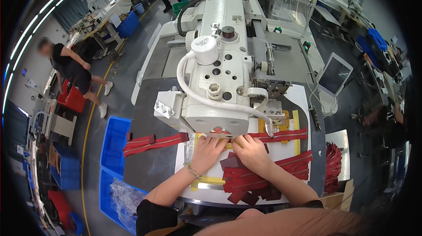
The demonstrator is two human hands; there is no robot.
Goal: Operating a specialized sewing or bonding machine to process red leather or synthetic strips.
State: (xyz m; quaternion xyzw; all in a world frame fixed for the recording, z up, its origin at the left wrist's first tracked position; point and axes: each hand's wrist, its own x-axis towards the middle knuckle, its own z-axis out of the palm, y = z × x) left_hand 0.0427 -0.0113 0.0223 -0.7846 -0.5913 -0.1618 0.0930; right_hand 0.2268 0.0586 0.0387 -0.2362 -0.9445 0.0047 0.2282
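Observation:
A red zipper (154,142) with metal teeth runs from the left across the table to the front of a white sewing machine (217,112). At the machine head's lower edge, my left hand (208,151) has its fingers together on the zipper. Close beside it, my right hand (251,151) is bent over the work, fingers closed on it. The head partly hides the fingertips of both hands. Another stretch of red zipper (285,135) lies to the right of the needle area. Several more red zippers (268,172) are piled under my right forearm, with dark red patches (249,198) around them.
Blue bins (115,146) stand at the table's left, the nearer one holding clear plastic. A bundle of red zippers (332,168) hangs at the right, by a cardboard box (343,196). A control screen (335,74) stands behind it. A person (72,67) bends over a red bin at far left.

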